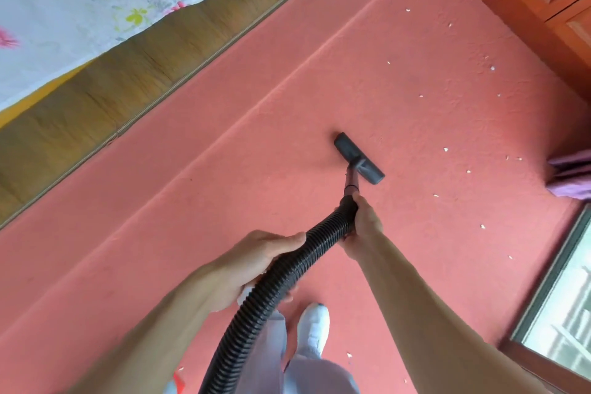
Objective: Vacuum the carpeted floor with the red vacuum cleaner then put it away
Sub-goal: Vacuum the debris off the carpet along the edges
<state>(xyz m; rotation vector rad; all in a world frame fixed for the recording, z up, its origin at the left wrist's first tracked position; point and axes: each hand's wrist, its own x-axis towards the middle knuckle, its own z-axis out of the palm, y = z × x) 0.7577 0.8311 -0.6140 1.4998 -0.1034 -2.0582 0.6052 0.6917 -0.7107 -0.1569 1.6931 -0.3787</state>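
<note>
Both hands grip the black hose [287, 259] (nozzle [358, 158] on carpet [224, 201]).

salmon-pink carpet [224, 217], black ribbed hose [271, 285], white bedsheet [96, 3] with pink-and-green flowers.

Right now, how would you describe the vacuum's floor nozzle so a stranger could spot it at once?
Start on the salmon-pink carpet and follow the black ribbed hose past the right hand gripping its end. Beyond it lies the floor nozzle, a flat dark-grey bar, the only dark thing among small white scraps.
</note>
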